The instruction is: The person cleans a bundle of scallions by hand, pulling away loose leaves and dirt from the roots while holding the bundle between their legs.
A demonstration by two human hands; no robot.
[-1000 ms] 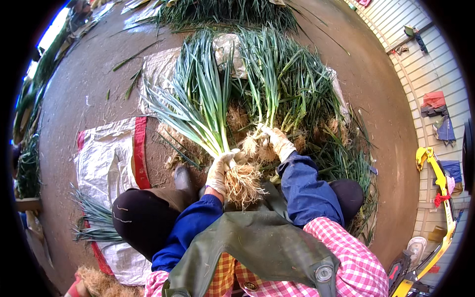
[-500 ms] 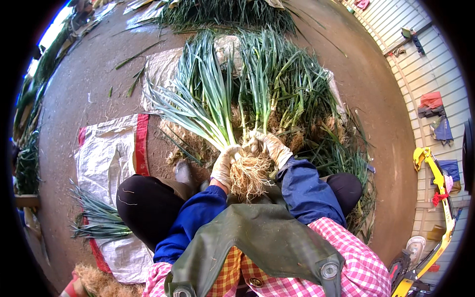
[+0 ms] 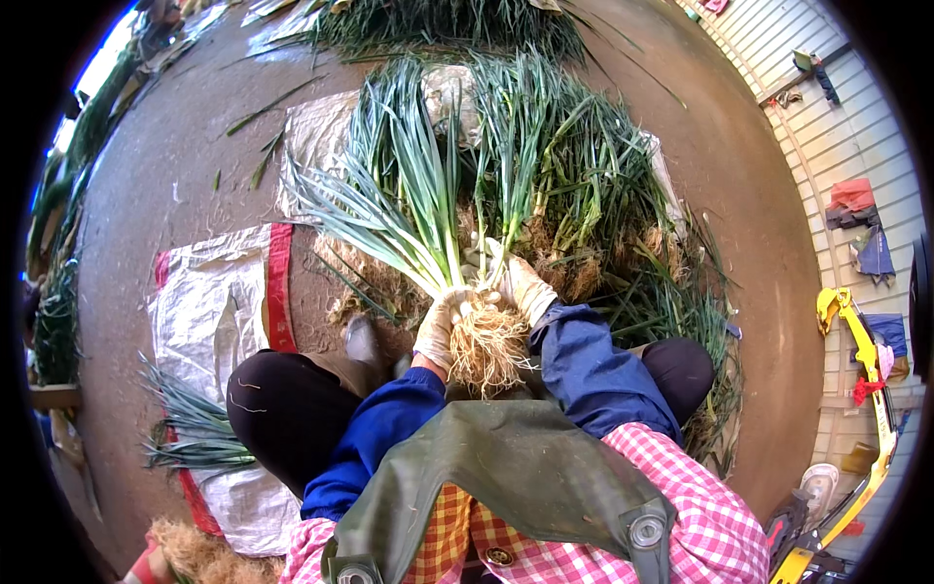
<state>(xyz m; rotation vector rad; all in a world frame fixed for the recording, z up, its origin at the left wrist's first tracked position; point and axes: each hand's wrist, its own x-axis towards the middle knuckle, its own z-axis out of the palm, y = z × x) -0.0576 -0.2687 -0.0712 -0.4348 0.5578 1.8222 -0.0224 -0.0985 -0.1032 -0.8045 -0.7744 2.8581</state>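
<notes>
My gloved left hand [image 3: 438, 326] is closed round the white bases of a bunch of leek-like green stalks [image 3: 420, 229]. The leaves fan out forward and to the left. Pale, shaggy roots [image 3: 488, 347] hang toward me over the dark green apron [image 3: 516, 438]. On the right of the bunch, my gloved right hand [image 3: 525, 292] closes at the base of a few stalks, its fingertips partly hidden. Just beyond it lies a large pile of the same stalks [image 3: 584, 165], roots toward me.
A white sack with red edges [image 3: 219, 292] lies to the left, bearing a small bunch of stalks [image 3: 199, 423]. More stalks [image 3: 448, 24] are heaped at the far side. Along the right wall stand a yellow curved frame [image 3: 871, 375] and a pale shoe [image 3: 819, 484].
My right hand has shifted slightly toward me and turned, its stalks now nearer the bunch. My left hand keeps its hold, and the roots have drawn slightly left.
</notes>
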